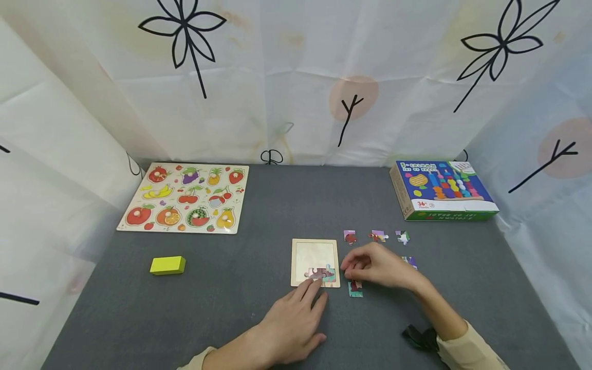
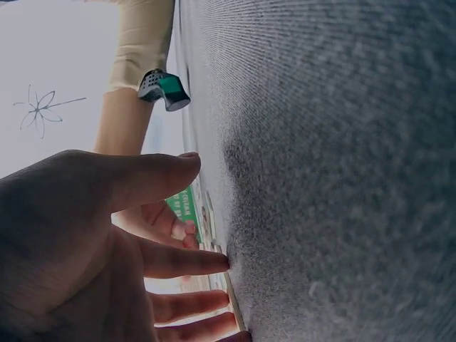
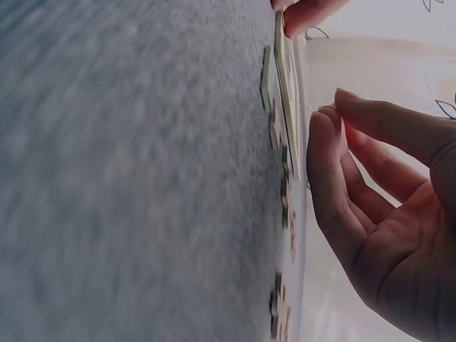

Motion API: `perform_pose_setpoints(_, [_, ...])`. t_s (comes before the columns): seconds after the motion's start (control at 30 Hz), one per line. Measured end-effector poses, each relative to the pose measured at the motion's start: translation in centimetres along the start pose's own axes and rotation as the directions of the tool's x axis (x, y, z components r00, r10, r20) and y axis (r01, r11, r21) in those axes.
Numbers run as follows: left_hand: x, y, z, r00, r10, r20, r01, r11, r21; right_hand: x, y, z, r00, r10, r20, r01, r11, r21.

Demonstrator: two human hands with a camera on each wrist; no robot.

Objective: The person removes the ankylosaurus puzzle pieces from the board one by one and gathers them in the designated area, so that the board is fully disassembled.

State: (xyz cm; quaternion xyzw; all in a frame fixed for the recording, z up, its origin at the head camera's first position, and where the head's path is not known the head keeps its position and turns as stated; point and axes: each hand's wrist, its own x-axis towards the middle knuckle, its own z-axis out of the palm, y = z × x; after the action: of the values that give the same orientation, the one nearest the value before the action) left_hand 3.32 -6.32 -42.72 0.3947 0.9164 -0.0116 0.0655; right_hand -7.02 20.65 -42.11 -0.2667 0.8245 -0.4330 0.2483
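A shallow wooden puzzle tray [image 1: 307, 253] lies in front of me, with a few joined jigsaw pieces [image 1: 319, 273] in its lower right part. My left hand [image 1: 296, 321] rests at the tray's front edge, fingers stretched out and fingertips by the joined pieces. In the left wrist view the thumb [image 2: 153, 178] stands apart from the fingers. Just right of the tray, my right hand [image 1: 376, 264] hovers with loosely bent fingers. Thumb and fingertips come close together in the right wrist view, and nothing shows between them. Below that hand lies a teal-edged jigsaw piece [image 1: 355, 293], partly covered.
Loose jigsaw pieces lie behind the right hand: a pink one [image 1: 350, 236], a purple one [image 1: 379, 236] and a whitish one [image 1: 403, 237]. Another [image 1: 409, 262] is partly hidden. A fruit board [image 1: 185, 199], a yellow block [image 1: 167, 265] and a game box [image 1: 444, 190] stand farther out.
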Motion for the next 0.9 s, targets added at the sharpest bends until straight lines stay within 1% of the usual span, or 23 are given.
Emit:
perform_pose_setpoints(0.17, [0.1,0.1,0.1,0.999,0.005,-0.033,-0.004,1.0,0.02,1.1,-0.3,0.6,1.0,-0.027,0.01,0.026,0.999,0.017])
perform_pose_setpoints(0.33, [-0.1,0.3,0.1,0.998,0.014,-0.062,-0.01,0.999,0.051,2.7,-0.9,1.4,0.996,-0.082,0.028,0.082,0.997,0.014])
perform_pose_setpoints(0.4, [-0.1,0.3,0.2,0.998,0.022,-0.063,-0.018,0.998,0.062,3.3,-1.2,1.7,0.994,-0.104,0.042,0.103,0.995,0.011])
perform_pose_setpoints(0.5, [-0.1,0.4,0.3,0.998,0.033,-0.045,-0.029,0.997,0.073,4.2,-1.4,2.2,0.99,-0.125,0.069,0.126,0.992,-0.006])
perform_pose_setpoints(0.6, [0.0,0.4,0.3,0.999,0.036,-0.024,-0.034,0.997,0.076,5.1,-1.8,2.4,0.987,-0.127,0.096,0.13,0.991,-0.031])
perform_pose_setpoints(0.73, [0.1,0.3,0.4,0.999,0.037,-0.018,-0.035,0.996,0.079,6.1,-2.1,2.6,0.983,-0.13,0.131,0.138,0.989,-0.055])
perform_pose_setpoints(0.83, [0.1,0.4,0.5,0.999,0.032,-0.014,-0.031,0.996,0.08,6.6,-2.3,2.6,0.981,-0.113,0.156,0.124,0.99,-0.063])
perform_pose_setpoints(0.9, [0.1,0.4,0.6,1.0,0.03,-0.004,-0.029,0.997,0.075,6.9,-2.4,2.6,0.982,-0.08,0.173,0.09,0.995,-0.05])
